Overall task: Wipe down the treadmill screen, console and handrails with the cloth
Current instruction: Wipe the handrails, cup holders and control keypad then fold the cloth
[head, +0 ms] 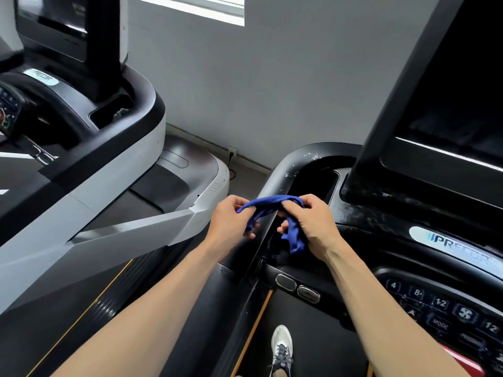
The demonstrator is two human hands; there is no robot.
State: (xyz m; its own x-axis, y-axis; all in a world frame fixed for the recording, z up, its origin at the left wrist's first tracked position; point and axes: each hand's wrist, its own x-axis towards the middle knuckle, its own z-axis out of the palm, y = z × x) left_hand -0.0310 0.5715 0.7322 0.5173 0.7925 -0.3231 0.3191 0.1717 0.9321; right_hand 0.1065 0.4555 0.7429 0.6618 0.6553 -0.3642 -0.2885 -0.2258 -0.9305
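Over the curved black left handrail of the near treadmill, both hands hold a small, limp blue cloth stretched between them, just above the rail where it bends toward the glossy black console. It looks like the cloth is being gathered or refolded for wiping, and the step would go best if the fabric were bunched into a flat pad with a clean face outward, so that a full palm can press it along the rail instead of a thin twisted strip skating over it. White specks and smears show on the bend of the rail and along the console ledge under the dark tilted screen, so those spots likely need firm, overlapping strokes. The left hand sits back-up with its fingers curled, pinching one end of the cloth against the thumb. The right hand is also knuckles-up, its fingers closed over the other end, while a loose tail hangs below the palm. Both bare forearms reach forward from the bottom of the view, roughly parallel and converging on the rail. One grey laced sneaker stands on the black belt below, and a second treadmill with grey panels stands well apart to the left
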